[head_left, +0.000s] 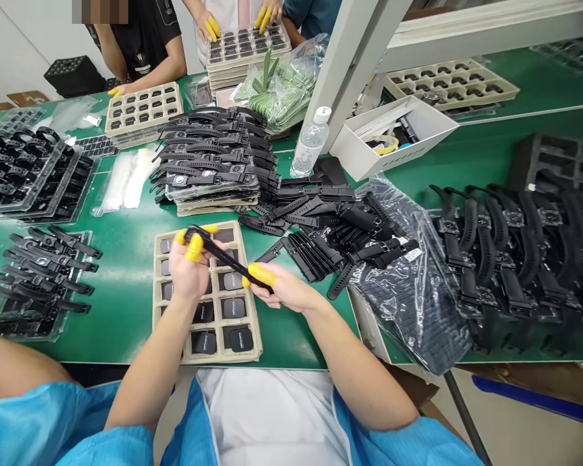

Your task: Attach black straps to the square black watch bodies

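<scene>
My left hand (189, 272), with yellow finger cots, pinches a dark watch case at the upper end of a black watch strap (226, 257). The strap runs down to the right into my right hand (289, 288), whose yellow-covered thumb and finger close on its lower part. Both hands are above a beige tray (256, 327) whose compartments hold square dark watch faces (238, 338), some under pale film. My left hand and wrist hide part of the tray. A heap of loose black straps (315, 252) lies just beyond my right hand.
Stacked trays of strapped watches (214, 155) stand behind the beige tray. A water bottle (311, 142) and white box (393, 139) are farther back. Bagged straps (412, 291) and a watch rack (505, 259) lie right. A co-worker's arm (14, 362) is close on the left.
</scene>
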The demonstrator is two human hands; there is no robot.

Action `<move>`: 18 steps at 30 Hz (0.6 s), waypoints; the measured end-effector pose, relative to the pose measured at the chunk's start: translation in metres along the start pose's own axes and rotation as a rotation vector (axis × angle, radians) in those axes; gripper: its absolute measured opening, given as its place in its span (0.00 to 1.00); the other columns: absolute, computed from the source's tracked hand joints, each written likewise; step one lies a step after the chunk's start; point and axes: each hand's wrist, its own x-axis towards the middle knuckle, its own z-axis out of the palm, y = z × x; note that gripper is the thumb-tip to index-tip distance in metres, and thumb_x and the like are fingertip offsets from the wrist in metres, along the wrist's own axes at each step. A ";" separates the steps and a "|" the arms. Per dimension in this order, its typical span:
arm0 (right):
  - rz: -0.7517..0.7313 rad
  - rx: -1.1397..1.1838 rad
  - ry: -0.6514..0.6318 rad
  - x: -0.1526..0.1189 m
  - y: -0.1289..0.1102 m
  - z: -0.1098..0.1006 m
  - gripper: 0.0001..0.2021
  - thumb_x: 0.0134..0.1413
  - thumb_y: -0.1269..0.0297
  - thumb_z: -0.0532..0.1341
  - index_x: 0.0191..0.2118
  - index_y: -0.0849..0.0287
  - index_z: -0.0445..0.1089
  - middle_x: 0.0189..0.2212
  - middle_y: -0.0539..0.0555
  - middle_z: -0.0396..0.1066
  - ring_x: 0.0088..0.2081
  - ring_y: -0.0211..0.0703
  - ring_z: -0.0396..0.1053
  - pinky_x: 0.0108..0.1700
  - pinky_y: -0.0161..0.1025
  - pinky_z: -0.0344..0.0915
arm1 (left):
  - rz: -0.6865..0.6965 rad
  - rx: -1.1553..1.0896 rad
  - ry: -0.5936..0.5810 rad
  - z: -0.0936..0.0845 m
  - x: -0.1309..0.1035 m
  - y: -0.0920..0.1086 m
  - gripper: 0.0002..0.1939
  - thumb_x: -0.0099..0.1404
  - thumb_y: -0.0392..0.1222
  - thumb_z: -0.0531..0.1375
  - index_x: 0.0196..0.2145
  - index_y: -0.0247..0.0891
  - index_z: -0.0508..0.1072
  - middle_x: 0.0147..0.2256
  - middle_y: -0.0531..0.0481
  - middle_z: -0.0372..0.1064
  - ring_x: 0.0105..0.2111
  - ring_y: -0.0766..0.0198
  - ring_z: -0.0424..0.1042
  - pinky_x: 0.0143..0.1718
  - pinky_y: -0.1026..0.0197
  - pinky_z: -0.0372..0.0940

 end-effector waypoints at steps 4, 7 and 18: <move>-0.174 -0.087 0.213 0.002 -0.001 -0.004 0.18 0.60 0.48 0.67 0.38 0.56 0.63 0.21 0.41 0.64 0.15 0.29 0.53 0.15 0.28 0.54 | -0.046 0.094 0.046 -0.007 0.009 0.000 0.19 0.68 0.53 0.66 0.48 0.40 0.69 0.49 0.41 0.80 0.26 0.63 0.80 0.27 0.61 0.76; -0.289 0.002 0.243 0.005 0.002 0.002 0.17 0.61 0.48 0.66 0.39 0.54 0.62 0.23 0.42 0.68 0.14 0.29 0.54 0.16 0.28 0.53 | -0.061 0.328 -0.286 0.001 -0.001 -0.011 0.19 0.71 0.45 0.62 0.57 0.40 0.70 0.53 0.39 0.78 0.37 0.59 0.82 0.37 0.56 0.79; -0.139 0.256 0.145 0.006 0.005 0.009 0.15 0.56 0.55 0.67 0.36 0.56 0.62 0.16 0.40 0.64 0.13 0.27 0.43 0.14 0.26 0.40 | 0.356 0.742 -0.730 0.002 -0.011 -0.015 0.28 0.74 0.30 0.49 0.68 0.44 0.64 0.58 0.40 0.70 0.60 0.55 0.69 0.62 0.47 0.67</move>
